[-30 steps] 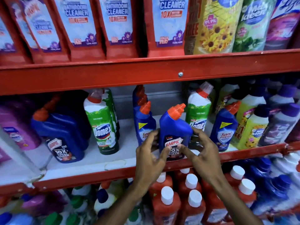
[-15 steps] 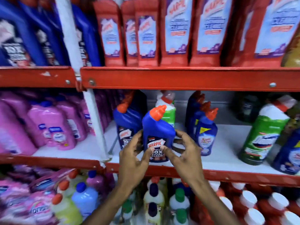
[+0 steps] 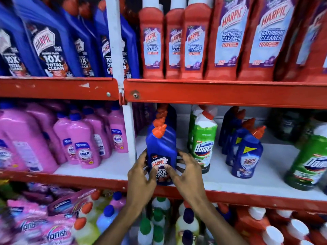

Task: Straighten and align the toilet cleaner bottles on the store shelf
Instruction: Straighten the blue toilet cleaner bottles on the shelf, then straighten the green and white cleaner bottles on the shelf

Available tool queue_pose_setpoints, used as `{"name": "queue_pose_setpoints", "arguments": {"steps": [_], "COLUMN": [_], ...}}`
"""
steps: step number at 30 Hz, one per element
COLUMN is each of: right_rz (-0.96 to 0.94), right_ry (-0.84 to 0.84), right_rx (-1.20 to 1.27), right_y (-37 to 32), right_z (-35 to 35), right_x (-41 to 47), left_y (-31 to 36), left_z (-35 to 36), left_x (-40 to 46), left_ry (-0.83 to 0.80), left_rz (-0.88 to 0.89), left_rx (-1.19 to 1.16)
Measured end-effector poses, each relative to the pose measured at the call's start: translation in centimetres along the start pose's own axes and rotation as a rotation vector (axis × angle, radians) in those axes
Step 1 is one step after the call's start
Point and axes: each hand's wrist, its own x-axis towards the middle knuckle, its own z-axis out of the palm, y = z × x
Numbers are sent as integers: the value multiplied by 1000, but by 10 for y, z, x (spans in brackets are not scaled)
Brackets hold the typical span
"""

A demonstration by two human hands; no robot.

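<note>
Both hands now hold the blue Harpic bottle at the far left end of the middle shelf, right beside the white upright post; a second ago the same bottle stood further right, in the open stretch near the Sani Fresh bottles. The left hand wraps its left side with the thumb on the label, and the right hand closes on its right side, thumb also pressed to the label, fingers curled behind. The bottle stands upright near the front edge, label facing out, with more orange-capped blue bottles lined up behind it. That suggests the stray one has been brought to the head of its own row. A green Domex bottle stands just beside, apart from it. What probably remains here is a small squaring-up before letting go.
</note>
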Motion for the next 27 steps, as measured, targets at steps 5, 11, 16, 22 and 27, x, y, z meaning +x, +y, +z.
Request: {"name": "queue_pose_setpoints", "arguments": {"steps": [5, 11, 16, 22, 27], "right_rz": [-32, -202, -260, -134, -86], "right_ry": [-13, 94, 172, 217, 227], "right_rx": [-43, -400, -676, -868, -888], "right_y": [7, 15, 39, 78, 111], "right_z": [-8, -63, -123, -190, -238], "right_x": [-6, -19, -23, -37, -48], "left_y": [0, 31, 64, 94, 121], "left_z": [5, 26, 74, 146, 205], "left_x": [-6, -22, -27, -45, -58], "left_ry": [47, 199, 128, -19, -139], "left_rz": [58, 587, 714, 781, 843], "left_rx": [93, 442, 642, 649, 606]}}
